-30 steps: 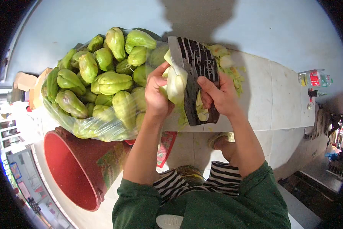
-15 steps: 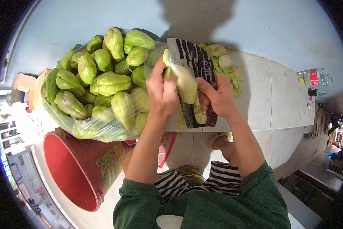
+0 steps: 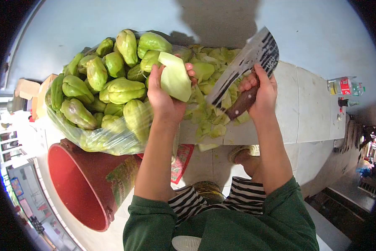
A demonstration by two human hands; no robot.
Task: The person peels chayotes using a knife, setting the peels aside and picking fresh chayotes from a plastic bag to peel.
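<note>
A pale green peeled chayote [image 3: 175,78] lies in my left hand [image 3: 167,100], whose fingers curl round its far side. My right hand [image 3: 262,93] grips the brown handle of a large cleaver [image 3: 248,62], its black-patterned blade tilted up and away from the chayote. To the left, a clear plastic bag [image 3: 108,144] holds several unpeeled green chayotes [image 3: 121,90]. Green peelings [image 3: 209,119] are heaped on the white tiled ledge [image 3: 280,121] between and beneath my hands.
A red bucket [image 3: 73,188] lies tipped on its side at the lower left. On the ledge's right end is a plastic bottle with a red label [image 3: 346,85]. Cardboard boxes [image 3: 27,89] show at the far left. A pale wall rises behind the ledge.
The cleaver has moved right and up, away from the chayote, and its blade has turned. My left hand has shifted left and opened flatter under the chayote. The peelings are now uncovered.
</note>
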